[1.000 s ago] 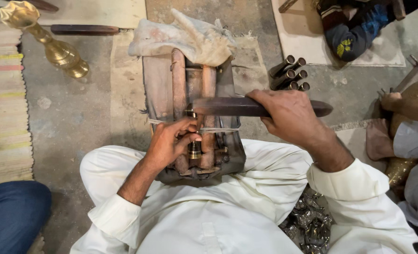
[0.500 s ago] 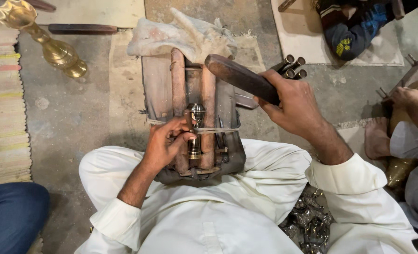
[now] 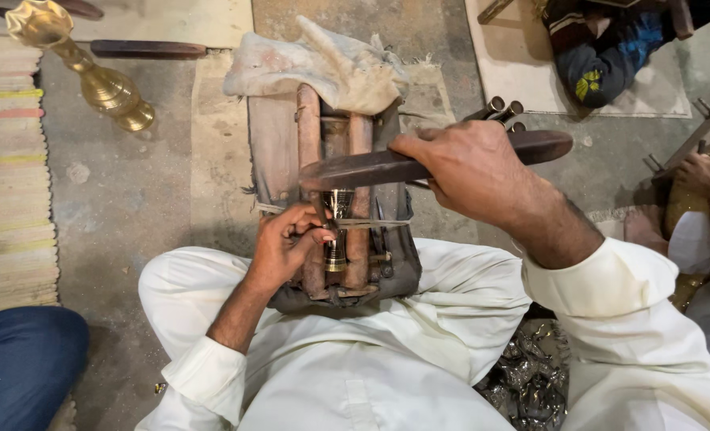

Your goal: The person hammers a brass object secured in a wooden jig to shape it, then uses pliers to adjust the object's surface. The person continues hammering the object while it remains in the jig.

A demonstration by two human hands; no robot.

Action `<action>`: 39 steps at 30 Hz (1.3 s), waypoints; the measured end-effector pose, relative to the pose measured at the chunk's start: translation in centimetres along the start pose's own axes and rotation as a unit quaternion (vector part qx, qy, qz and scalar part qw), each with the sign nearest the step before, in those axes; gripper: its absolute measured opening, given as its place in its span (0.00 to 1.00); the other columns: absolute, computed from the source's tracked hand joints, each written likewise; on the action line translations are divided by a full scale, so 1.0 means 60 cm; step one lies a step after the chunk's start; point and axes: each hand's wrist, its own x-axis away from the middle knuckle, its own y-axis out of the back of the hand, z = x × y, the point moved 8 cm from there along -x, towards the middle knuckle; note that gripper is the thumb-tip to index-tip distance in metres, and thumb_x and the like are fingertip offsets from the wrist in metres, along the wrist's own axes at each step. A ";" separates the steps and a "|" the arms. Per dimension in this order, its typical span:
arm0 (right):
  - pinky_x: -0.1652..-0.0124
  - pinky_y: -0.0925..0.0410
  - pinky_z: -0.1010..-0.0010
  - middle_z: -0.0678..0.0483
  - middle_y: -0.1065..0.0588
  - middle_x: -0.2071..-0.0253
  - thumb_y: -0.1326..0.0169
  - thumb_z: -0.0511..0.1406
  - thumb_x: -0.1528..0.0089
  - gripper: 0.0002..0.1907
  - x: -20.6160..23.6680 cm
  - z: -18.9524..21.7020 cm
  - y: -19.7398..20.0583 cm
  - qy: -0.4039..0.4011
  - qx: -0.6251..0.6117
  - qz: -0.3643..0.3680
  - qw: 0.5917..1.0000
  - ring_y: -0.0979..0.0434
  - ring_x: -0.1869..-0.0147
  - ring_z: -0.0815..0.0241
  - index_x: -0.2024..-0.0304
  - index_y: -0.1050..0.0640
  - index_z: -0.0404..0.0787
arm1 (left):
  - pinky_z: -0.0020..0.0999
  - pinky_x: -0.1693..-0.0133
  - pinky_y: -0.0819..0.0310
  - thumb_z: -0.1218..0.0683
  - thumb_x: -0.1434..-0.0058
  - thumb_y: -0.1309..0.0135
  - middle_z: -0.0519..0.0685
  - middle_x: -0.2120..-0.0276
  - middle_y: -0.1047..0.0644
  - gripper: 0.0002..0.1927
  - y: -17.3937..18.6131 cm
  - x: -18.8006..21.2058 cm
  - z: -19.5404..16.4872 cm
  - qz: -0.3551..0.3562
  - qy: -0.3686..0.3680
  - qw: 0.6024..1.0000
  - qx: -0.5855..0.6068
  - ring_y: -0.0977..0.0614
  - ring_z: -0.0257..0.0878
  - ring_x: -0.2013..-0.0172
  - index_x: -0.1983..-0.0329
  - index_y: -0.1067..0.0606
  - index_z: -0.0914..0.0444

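I sit on the floor with a wooden holding block (image 3: 275, 144) between my legs. A small brass goblet-shaped piece (image 3: 337, 231) lies clamped in its groove. My left hand (image 3: 287, 243) pinches a thin metal tool against that brass piece. My right hand (image 3: 471, 172) grips a long dark wooden bat (image 3: 371, 168) held level just above the block and the piece. A dirty white cloth (image 3: 323, 68) is draped over the block's far end.
A tall brass stand (image 3: 91, 76) rests on the floor at upper left beside a striped mat (image 3: 7, 175). Several metal tubes (image 3: 503, 110) lie right of the block. Another person's hand (image 3: 702, 172) works at the right edge. A blue-clothed knee (image 3: 19, 363) is at lower left.
My right hand swung the dark bat up and tilted, then brought it back down level over the block. My left hand stayed on the brass piece.
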 end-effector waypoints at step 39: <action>0.72 0.36 0.76 0.62 0.27 0.74 0.31 0.38 0.42 0.21 -0.058 0.024 -0.266 -0.113 -0.681 0.004 0.723 0.32 0.72 0.74 0.51 0.20 0.35 | 0.20 0.63 0.27 0.68 0.39 0.39 0.43 0.67 0.23 0.19 0.053 0.040 0.010 -0.070 0.107 0.982 0.141 0.23 0.25 0.66 0.44 0.25 0.69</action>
